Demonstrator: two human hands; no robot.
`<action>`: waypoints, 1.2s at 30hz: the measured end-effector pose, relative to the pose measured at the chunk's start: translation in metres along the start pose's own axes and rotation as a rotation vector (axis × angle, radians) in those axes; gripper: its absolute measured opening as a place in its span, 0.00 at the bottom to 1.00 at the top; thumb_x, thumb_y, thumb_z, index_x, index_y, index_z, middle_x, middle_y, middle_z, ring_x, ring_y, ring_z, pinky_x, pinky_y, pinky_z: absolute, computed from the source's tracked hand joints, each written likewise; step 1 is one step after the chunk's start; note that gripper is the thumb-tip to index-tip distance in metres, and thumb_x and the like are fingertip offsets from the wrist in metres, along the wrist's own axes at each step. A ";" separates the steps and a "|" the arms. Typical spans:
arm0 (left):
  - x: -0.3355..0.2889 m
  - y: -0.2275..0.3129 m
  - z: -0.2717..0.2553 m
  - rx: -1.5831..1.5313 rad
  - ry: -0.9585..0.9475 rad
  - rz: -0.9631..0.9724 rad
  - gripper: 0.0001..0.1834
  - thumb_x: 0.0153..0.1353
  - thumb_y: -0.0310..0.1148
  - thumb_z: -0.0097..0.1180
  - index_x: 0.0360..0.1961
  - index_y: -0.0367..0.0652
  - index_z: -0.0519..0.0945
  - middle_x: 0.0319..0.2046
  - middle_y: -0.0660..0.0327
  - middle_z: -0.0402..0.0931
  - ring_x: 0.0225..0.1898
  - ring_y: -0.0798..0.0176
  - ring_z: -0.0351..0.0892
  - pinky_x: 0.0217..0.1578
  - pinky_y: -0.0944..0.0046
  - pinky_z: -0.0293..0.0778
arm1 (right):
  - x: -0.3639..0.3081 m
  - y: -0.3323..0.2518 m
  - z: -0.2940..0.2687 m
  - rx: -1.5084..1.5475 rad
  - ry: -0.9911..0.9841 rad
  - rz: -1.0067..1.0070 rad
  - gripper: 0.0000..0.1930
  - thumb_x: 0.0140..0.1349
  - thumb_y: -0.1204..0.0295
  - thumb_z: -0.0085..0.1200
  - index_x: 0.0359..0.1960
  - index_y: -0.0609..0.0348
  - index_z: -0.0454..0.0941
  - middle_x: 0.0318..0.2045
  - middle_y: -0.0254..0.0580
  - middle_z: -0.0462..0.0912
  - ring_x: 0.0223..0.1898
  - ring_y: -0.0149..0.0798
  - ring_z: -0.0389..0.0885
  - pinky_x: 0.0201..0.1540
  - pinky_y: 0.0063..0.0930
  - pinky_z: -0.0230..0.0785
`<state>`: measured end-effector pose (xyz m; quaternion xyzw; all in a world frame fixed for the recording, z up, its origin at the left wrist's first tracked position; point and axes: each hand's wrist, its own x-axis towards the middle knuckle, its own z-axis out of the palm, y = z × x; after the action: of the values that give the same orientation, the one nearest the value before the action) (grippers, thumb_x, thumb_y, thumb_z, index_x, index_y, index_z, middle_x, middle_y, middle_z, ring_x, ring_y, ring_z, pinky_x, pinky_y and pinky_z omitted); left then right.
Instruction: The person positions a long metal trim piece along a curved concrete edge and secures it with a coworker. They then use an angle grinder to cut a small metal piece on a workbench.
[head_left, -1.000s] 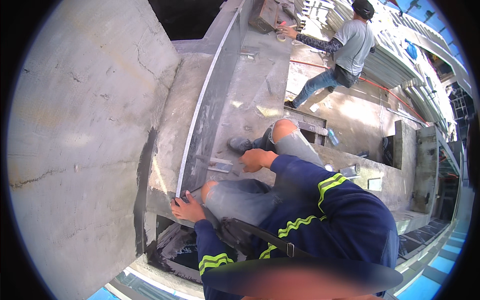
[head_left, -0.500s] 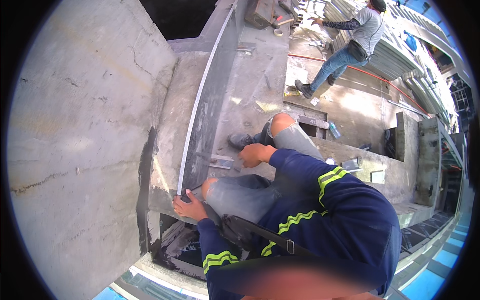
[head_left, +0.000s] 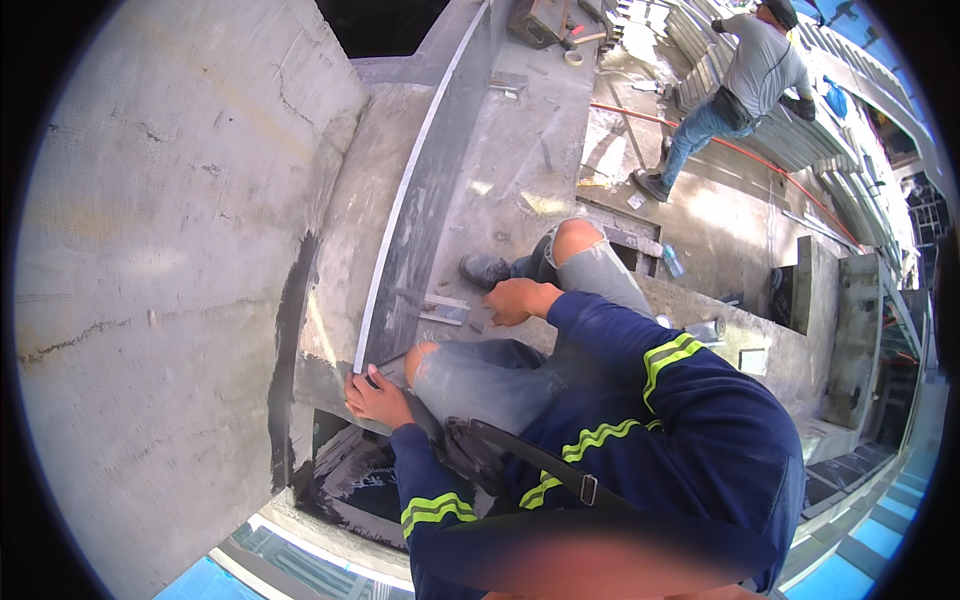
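A long, thin grey panel with a pale top edge stands upright along the concrete ledge. My left hand is at its near end, thumb on one side of the edge and fingers on the other. My right hand is in front of my bent knees, right of the panel, with its fingers curled. A small greyish flat piece shows just below those fingertips, but what they hold is hidden. Beside the panel's foot lies a small light-coloured block, close to my shoe.
A concrete wall rises at the left. Dark openings show below my left hand and at the top. A co-worker stands far right by corrugated metal sheets. A plastic bottle, a tape roll and an orange hose lie about.
The co-worker has turned and drawn in the outstretched arm, stepping slightly right. My view has shifted a little. Both my hands keep nearly the same places by the panel and knees.
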<state>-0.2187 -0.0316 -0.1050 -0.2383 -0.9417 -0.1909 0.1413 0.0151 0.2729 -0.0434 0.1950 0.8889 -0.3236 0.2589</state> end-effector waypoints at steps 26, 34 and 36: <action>0.001 0.001 0.003 -0.032 0.051 -0.065 0.15 0.63 0.44 0.69 0.47 0.51 0.84 0.52 0.59 0.76 0.71 0.47 0.71 0.74 0.30 0.56 | 0.001 -0.001 -0.009 0.037 -0.013 -0.051 0.28 0.72 0.53 0.62 0.66 0.58 0.81 0.50 0.62 0.90 0.56 0.65 0.87 0.61 0.54 0.77; 0.000 -0.004 0.000 -0.019 0.040 -0.072 0.14 0.59 0.37 0.65 0.46 0.51 0.84 0.52 0.59 0.77 0.70 0.48 0.72 0.75 0.31 0.55 | 0.008 -0.011 -0.016 0.007 -0.048 -0.037 0.28 0.72 0.52 0.62 0.66 0.58 0.81 0.48 0.62 0.90 0.54 0.65 0.87 0.60 0.55 0.78; 0.001 -0.002 0.003 -0.029 0.043 -0.066 0.13 0.60 0.37 0.64 0.45 0.51 0.84 0.52 0.59 0.78 0.70 0.48 0.72 0.74 0.31 0.56 | 0.011 -0.010 -0.014 0.017 -0.047 -0.061 0.28 0.72 0.52 0.62 0.66 0.58 0.81 0.47 0.63 0.90 0.53 0.65 0.87 0.59 0.56 0.78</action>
<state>-0.2209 -0.0317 -0.1077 -0.2051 -0.9430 -0.2139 0.1516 -0.0035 0.2770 -0.0356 0.1625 0.8852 -0.3436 0.2681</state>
